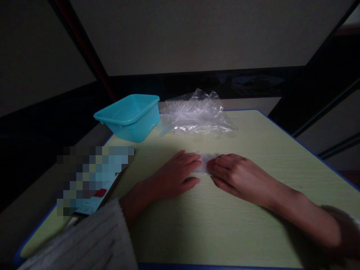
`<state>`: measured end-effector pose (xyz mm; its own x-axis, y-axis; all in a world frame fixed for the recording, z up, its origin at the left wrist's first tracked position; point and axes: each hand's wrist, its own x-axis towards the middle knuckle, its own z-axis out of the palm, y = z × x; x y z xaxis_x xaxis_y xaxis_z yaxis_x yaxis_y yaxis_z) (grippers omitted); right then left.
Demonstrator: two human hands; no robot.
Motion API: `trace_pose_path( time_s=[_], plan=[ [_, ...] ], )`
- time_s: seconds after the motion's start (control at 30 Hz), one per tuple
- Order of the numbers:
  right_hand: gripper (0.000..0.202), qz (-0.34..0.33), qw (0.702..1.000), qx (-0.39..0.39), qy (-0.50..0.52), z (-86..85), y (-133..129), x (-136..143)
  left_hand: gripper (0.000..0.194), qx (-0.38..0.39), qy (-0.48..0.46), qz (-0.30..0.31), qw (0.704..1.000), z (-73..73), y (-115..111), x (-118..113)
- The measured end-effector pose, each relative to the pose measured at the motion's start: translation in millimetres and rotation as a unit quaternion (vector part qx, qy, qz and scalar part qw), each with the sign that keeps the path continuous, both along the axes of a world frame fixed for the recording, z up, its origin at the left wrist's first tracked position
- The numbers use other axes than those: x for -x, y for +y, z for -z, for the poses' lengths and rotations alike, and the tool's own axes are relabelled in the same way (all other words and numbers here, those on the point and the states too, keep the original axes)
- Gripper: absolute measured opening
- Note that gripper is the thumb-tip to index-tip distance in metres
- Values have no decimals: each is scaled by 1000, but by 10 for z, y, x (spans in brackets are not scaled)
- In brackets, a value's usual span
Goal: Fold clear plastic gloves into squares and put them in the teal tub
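Observation:
A small folded clear plastic bag (pixel 204 165) lies flat on the table between my two hands. My left hand (pixel 180 172) rests with its fingers stretched out, their tips on the bag's left end and the thumb apart on the tabletop. Over the bag's right end, my right hand (pixel 232 172) has its fingers bent and held together, pressing on the plastic. The right fingertips are partly hidden under the hand. Behind both hands, a loose heap of crumpled clear plastic bags (pixel 197 116) spreads near the far edge.
A turquoise plastic basin (pixel 146 122) stands at the table's far left. Nearer to me, a lit phone or tablet (pixel 92 202), partly pixelated, lies by the left edge. The pale wooden table (pixel 253 232) has blue edging, and a wall panel rises behind it.

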<state>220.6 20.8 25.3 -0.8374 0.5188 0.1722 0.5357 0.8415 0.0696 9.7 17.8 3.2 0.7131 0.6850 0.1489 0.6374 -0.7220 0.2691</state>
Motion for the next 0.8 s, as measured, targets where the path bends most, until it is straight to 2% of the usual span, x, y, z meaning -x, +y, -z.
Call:
trace_pose_path(
  time_s=[0.4, 0.63, 0.8],
  plan=[
    [18, -40, 996, -83, 10, 17, 27, -41, 37, 2, -20, -2, 1000, -2, 1, -7],
    [21, 35, 990, 44, 129, 6, 22, -39, 39, 16, -75, -41, 996, 58, 20, -38],
    [16, 98, 940, 178, 274, -25, 3, -30, 27, 34, -181, -77, 980, 46, 22, -79]
  ],
)
